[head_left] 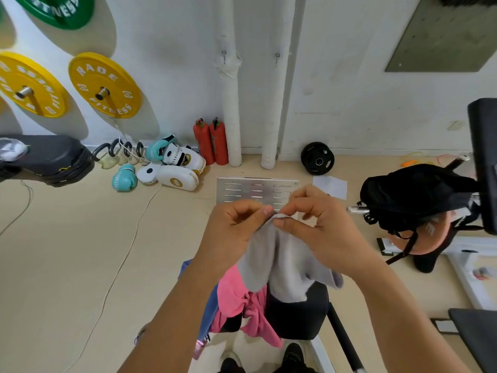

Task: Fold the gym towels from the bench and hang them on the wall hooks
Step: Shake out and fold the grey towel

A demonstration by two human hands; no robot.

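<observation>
**Both hands pinch the grey towel's top edge**

The left hand and right hand meet near the frame's centre, fingers curled, each pinching the upper hem of a grey towel. The cloth hangs toward 6 o'clock, draping over the black bench. A pink towel lies crumpled on the bench at about 7 o'clock from the grey one, touching it. Two wall hooks sit at 12 o'clock.
</observation>
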